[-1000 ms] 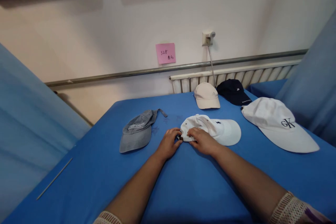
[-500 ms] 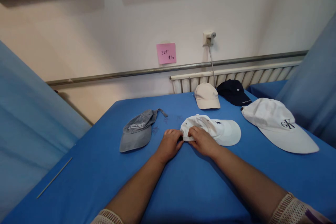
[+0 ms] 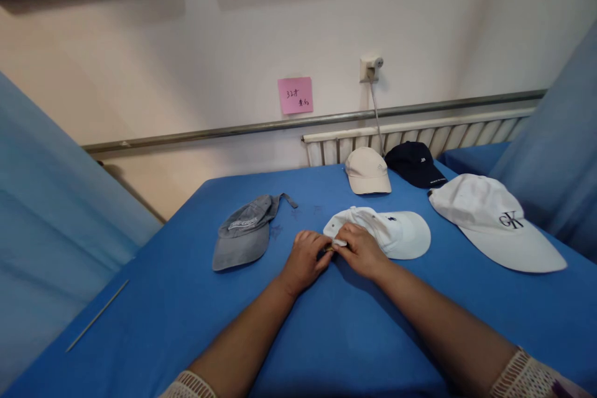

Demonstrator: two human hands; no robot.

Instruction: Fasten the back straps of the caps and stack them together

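Observation:
A white baseball cap with a small dark emblem lies on the blue-covered table, its brim pointing right. At the near left edge of its crown, my left hand pinches the buckle end of the back strap, where a bit of yellowish metal shows. My right hand is closed on the white strap just beside it, with the fingertips of both hands almost meeting. Fingers partly cover the buckle, so its fastening cannot be made out. A grey cap with a loose strap rests left of my hands.
Behind the white cap sit a beige cap and a navy cap. A larger white cap with "CK" lettering is at the right. A thin stick lies at left. Blue curtains flank the table; a radiator runs behind.
Both hands have drawn closer together at the strap, the left one shifting slightly right. The strap end is now bent up between the fingers, and the white cap has moved a touch to the right.

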